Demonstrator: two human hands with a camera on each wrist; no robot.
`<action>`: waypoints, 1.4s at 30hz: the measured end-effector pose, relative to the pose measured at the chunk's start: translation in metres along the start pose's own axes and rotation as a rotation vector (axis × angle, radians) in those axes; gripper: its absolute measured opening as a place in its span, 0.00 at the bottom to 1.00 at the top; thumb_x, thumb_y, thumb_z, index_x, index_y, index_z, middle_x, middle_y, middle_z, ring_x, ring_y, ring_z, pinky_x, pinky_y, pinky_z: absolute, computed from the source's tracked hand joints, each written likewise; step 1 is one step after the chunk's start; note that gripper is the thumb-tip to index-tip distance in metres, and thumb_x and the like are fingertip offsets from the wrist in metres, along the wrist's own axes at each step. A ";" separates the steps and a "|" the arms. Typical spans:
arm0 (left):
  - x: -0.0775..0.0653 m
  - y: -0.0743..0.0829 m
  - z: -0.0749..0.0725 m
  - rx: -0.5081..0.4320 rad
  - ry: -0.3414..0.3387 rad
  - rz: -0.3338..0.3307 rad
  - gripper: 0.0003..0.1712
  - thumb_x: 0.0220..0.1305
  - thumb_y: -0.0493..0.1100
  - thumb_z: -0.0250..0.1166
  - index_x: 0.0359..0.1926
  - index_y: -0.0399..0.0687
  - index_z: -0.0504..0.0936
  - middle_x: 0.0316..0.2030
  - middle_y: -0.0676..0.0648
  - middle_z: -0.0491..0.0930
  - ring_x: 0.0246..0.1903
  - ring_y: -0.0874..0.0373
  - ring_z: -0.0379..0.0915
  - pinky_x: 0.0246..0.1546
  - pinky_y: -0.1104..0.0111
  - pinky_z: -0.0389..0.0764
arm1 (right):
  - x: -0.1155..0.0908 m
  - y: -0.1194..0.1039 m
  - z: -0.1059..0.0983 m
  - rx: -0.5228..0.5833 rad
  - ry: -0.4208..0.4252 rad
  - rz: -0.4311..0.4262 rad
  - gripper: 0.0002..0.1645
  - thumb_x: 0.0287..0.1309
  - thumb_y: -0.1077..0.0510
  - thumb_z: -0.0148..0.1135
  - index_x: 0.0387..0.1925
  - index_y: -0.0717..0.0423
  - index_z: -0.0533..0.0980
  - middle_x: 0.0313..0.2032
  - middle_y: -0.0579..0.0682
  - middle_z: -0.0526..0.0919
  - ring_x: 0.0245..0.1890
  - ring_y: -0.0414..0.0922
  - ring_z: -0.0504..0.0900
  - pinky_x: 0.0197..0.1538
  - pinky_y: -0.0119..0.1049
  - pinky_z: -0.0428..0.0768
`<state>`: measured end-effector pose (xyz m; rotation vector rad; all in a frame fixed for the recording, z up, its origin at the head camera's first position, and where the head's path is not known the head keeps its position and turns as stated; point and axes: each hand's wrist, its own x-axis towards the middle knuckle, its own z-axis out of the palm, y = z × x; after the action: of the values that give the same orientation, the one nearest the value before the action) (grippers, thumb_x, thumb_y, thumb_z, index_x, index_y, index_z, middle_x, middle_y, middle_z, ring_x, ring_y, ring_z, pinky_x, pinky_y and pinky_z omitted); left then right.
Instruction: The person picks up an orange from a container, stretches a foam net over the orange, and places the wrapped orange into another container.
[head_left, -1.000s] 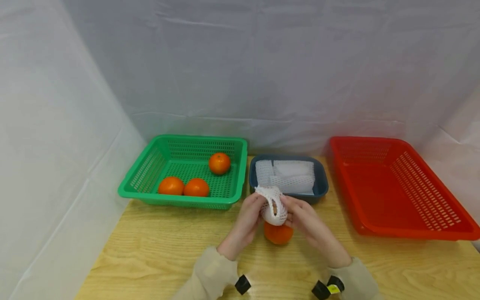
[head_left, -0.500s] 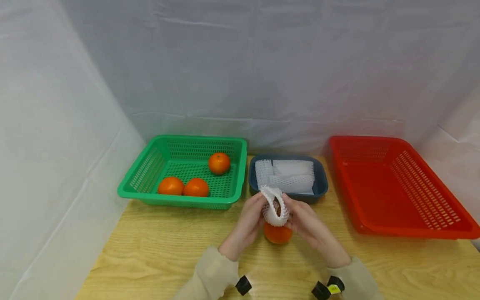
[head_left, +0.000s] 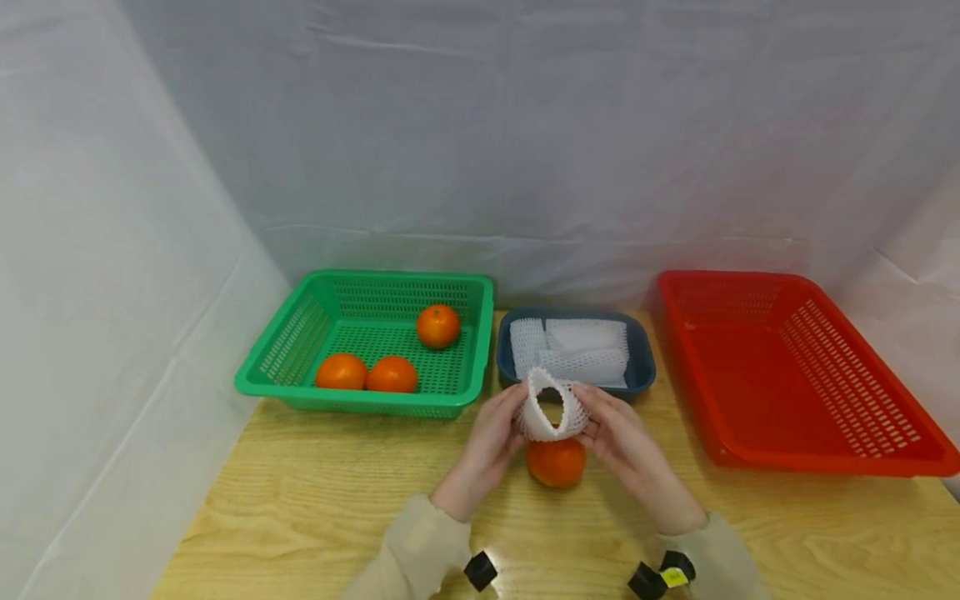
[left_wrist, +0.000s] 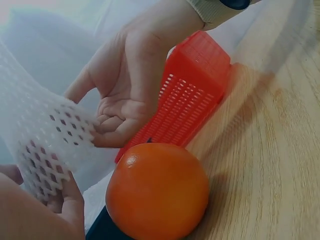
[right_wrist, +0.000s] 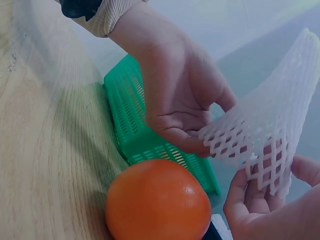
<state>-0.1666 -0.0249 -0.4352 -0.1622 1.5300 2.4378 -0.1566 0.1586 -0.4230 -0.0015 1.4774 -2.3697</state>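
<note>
Between both hands a white foam net sleeve is stretched so its mouth gapes wide toward the head camera. My left hand pinches its left side, thumb at the rim. On the opposite side my right hand grips it with thumb and fingers. Just below the sleeve an orange sits on the wooden table, apart from the fingers. The right wrist view shows the net spread taut above the orange, with fingers on either side of it.
A green basket at the back left holds 3 oranges. Behind the hands, a dark blue tray contains several folded white foam nets. A red basket stands at the right. White sheeting encloses the back and sides.
The foam net's mouth has widened from a narrow slit to a broad opening as the hands drew slightly apart. More of the orange below now shows; the baskets stay put.
</note>
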 end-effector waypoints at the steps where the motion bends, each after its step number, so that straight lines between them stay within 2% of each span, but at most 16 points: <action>1: 0.000 0.000 -0.001 -0.010 -0.002 -0.005 0.13 0.74 0.48 0.59 0.49 0.46 0.83 0.35 0.56 0.81 0.33 0.68 0.75 0.31 0.78 0.74 | 0.000 0.000 -0.001 0.006 0.014 0.005 0.14 0.79 0.57 0.46 0.44 0.47 0.80 0.41 0.41 0.84 0.40 0.37 0.83 0.47 0.30 0.81; 5: 0.000 0.000 -0.002 -0.023 -0.032 -0.018 0.15 0.74 0.49 0.60 0.51 0.44 0.83 0.36 0.54 0.81 0.33 0.66 0.76 0.31 0.76 0.76 | -0.003 0.001 -0.005 -0.011 0.048 0.024 0.13 0.79 0.56 0.47 0.43 0.45 0.80 0.38 0.40 0.83 0.36 0.36 0.81 0.39 0.27 0.78; 8: -0.002 0.000 -0.003 -0.002 -0.046 -0.016 0.13 0.74 0.49 0.60 0.47 0.45 0.83 0.35 0.54 0.81 0.33 0.66 0.76 0.33 0.75 0.77 | -0.005 0.002 -0.009 -0.035 0.060 0.035 0.12 0.79 0.55 0.48 0.44 0.45 0.79 0.38 0.40 0.82 0.35 0.36 0.80 0.38 0.27 0.78; 11: -0.003 -0.002 -0.005 0.035 -0.038 -0.022 0.15 0.74 0.49 0.61 0.47 0.43 0.83 0.35 0.53 0.81 0.33 0.65 0.75 0.33 0.73 0.76 | -0.007 0.005 -0.014 -0.050 0.078 0.049 0.11 0.79 0.55 0.47 0.44 0.46 0.78 0.39 0.41 0.83 0.37 0.36 0.81 0.40 0.28 0.79; 16: -0.003 -0.006 -0.009 0.079 -0.011 -0.040 0.20 0.73 0.49 0.61 0.53 0.37 0.82 0.36 0.52 0.81 0.36 0.63 0.76 0.35 0.72 0.78 | -0.009 0.011 -0.023 -0.065 0.084 0.065 0.12 0.79 0.56 0.46 0.45 0.46 0.78 0.40 0.41 0.84 0.38 0.37 0.83 0.43 0.30 0.82; 19: -0.004 -0.010 -0.011 0.088 -0.004 -0.059 0.20 0.72 0.48 0.62 0.54 0.36 0.82 0.37 0.51 0.82 0.37 0.62 0.77 0.36 0.71 0.79 | -0.010 0.015 -0.027 -0.062 0.088 0.082 0.11 0.79 0.56 0.48 0.44 0.46 0.77 0.39 0.41 0.84 0.37 0.37 0.82 0.41 0.29 0.82; 26: -0.004 -0.019 -0.017 0.116 0.033 -0.119 0.17 0.71 0.48 0.62 0.49 0.39 0.83 0.35 0.52 0.80 0.34 0.63 0.76 0.33 0.73 0.78 | -0.011 0.026 -0.030 0.000 0.094 0.110 0.12 0.78 0.60 0.47 0.42 0.49 0.78 0.37 0.43 0.84 0.35 0.37 0.83 0.40 0.30 0.82; 30: -0.004 -0.024 -0.020 0.101 0.041 -0.141 0.15 0.71 0.47 0.61 0.49 0.41 0.82 0.35 0.52 0.80 0.34 0.64 0.76 0.33 0.73 0.79 | -0.010 0.032 -0.033 0.026 0.098 0.129 0.11 0.78 0.60 0.47 0.43 0.50 0.77 0.36 0.43 0.85 0.35 0.37 0.83 0.40 0.31 0.83; 36: -0.003 -0.031 -0.022 0.098 0.041 -0.152 0.15 0.72 0.48 0.61 0.50 0.41 0.82 0.32 0.54 0.81 0.31 0.65 0.77 0.32 0.73 0.79 | -0.008 0.039 -0.038 0.001 0.118 0.152 0.08 0.79 0.57 0.47 0.48 0.52 0.73 0.37 0.43 0.86 0.37 0.38 0.84 0.43 0.33 0.83; 42: -0.002 -0.036 -0.023 0.095 0.054 -0.170 0.15 0.71 0.49 0.62 0.49 0.43 0.82 0.32 0.55 0.82 0.31 0.66 0.78 0.32 0.73 0.79 | -0.006 0.042 -0.045 -0.065 0.084 0.166 0.10 0.79 0.57 0.46 0.53 0.56 0.70 0.38 0.42 0.85 0.38 0.37 0.84 0.42 0.35 0.83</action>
<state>-0.1561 -0.0315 -0.4761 -0.3287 1.5818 2.2415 -0.1470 0.1822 -0.4791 0.1993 1.5298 -2.2137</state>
